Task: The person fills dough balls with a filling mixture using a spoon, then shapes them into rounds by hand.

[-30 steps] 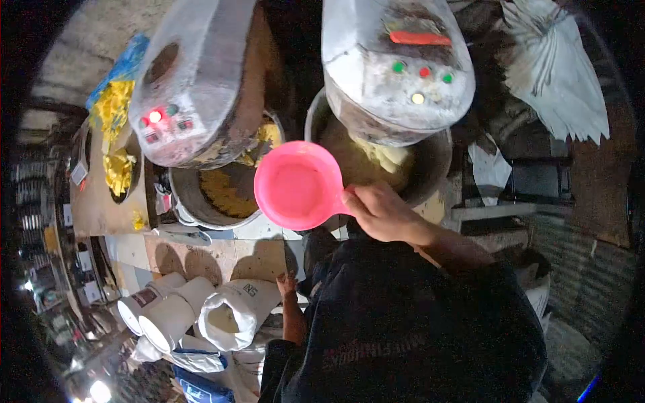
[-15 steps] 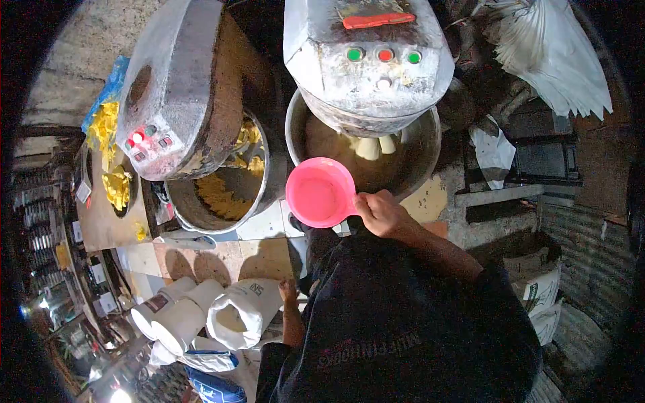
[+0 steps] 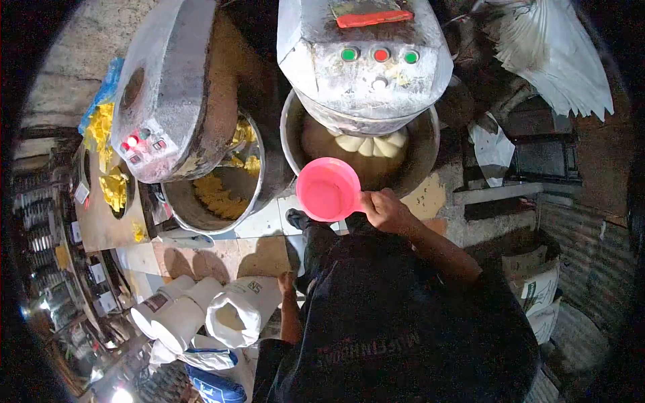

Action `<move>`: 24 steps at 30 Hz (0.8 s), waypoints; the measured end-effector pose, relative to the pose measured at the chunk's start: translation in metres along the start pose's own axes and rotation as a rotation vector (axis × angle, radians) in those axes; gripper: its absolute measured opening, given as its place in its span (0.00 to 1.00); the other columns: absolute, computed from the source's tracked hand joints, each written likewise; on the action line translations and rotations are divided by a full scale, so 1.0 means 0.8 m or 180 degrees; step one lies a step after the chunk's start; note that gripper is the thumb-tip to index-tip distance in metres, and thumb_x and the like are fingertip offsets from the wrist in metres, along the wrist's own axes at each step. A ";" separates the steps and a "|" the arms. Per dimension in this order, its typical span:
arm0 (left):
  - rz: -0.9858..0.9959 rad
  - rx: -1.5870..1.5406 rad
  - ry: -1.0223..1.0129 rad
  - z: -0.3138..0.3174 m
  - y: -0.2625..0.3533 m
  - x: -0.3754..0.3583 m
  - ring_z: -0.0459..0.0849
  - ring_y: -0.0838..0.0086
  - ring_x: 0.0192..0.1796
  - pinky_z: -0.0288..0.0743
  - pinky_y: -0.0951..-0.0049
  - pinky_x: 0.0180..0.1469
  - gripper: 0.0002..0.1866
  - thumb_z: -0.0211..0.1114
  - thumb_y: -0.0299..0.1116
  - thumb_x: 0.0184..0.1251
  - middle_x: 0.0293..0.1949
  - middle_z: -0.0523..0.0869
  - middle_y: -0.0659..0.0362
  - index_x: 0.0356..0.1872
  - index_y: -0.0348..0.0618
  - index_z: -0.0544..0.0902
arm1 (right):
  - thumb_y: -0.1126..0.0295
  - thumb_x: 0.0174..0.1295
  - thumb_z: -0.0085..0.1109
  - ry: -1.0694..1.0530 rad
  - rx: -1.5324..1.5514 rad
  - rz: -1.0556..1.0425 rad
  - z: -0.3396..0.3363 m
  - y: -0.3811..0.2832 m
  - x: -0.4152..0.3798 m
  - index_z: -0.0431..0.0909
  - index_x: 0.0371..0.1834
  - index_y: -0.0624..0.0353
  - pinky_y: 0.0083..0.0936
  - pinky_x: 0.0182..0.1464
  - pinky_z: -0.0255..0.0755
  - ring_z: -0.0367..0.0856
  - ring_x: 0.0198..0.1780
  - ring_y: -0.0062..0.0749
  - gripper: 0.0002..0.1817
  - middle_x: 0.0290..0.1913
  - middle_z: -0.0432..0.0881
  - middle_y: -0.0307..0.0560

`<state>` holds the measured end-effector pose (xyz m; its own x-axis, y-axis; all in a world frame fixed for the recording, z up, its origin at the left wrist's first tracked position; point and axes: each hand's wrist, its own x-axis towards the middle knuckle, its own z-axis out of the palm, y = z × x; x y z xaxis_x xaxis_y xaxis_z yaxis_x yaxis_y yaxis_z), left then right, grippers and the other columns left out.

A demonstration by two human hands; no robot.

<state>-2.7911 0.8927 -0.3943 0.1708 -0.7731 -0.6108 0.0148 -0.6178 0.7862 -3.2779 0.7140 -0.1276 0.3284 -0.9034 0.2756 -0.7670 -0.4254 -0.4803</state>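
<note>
My right hand (image 3: 388, 211) is closed around the handle of a pink plastic dipper (image 3: 328, 191), held at the near rim of the right mixing bowl (image 3: 287, 134). The dipper's inside faces up at me. Pale, lobed dough (image 3: 373, 145) shows in that bowl under the mixer head (image 3: 376, 80). My left hand (image 3: 287, 282) hangs low at my side, beside a white sack (image 3: 265, 295) with its top open. Its fingers are small and dim in this view, and I cannot tell whether they hold anything.
To the left, a second mixer (image 3: 161, 87) stands over a metal bowl (image 3: 259, 181) with yellow mixture (image 3: 218, 196). Yellow pieces (image 3: 114, 188) lie on a board (image 3: 101, 228). White buckets (image 3: 178, 326) stand near the sack. A ledge (image 3: 500, 193) runs along the right.
The dipper and my right hand have shifted slightly right and up. The pale mass in the right bowl has changed from separate prongs to a wider lobed shape.
</note>
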 end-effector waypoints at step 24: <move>0.0001 0.1960 -0.0159 0.013 0.101 -0.033 0.81 0.72 0.42 0.74 0.70 0.50 0.15 0.63 0.36 0.66 0.39 0.84 0.58 0.49 0.37 0.83 | 0.71 0.60 0.52 0.0200 -0.0051 -0.0118 0.026 0.007 0.004 0.76 0.42 0.63 0.39 0.27 0.67 0.75 0.24 0.42 0.10 0.22 0.72 0.46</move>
<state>-2.8045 0.8613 -0.3156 0.1241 -0.7699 -0.6259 -0.5594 -0.5753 0.5967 -3.2700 0.7076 -0.1472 0.3220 -0.8817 0.3449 -0.7639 -0.4572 -0.4556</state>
